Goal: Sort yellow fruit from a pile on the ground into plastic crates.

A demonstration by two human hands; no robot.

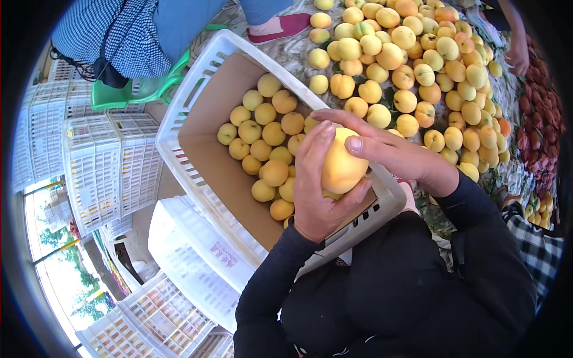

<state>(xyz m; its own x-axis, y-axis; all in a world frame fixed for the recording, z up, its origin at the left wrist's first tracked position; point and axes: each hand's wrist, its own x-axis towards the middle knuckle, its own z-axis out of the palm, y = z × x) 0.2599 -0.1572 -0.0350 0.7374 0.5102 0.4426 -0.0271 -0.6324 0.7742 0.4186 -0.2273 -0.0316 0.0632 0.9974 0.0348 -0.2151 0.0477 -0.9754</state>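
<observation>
Both of my hands are around one yellow peach (344, 162), held above the near right part of a white plastic crate (179, 121). My left hand (313, 188) cups it from the left and below, its thumb under the fruit. From the right, my right hand (394, 152) rests its thumb on the peach's upper side, fingers stretched over the top. Brown cardboard (210, 156) lines the crate. Inside lie several yellow peaches (273, 134), some of them hidden behind my left hand.
A large heap of peaches (403, 76) lies on a sheet beyond the crate. More white crates (94, 165) are stacked at left, others (165, 313) below. A seated person (197, 31) is near a green plastic chair (134, 91). Another person's hand (518, 60) is near dark red items (539, 107).
</observation>
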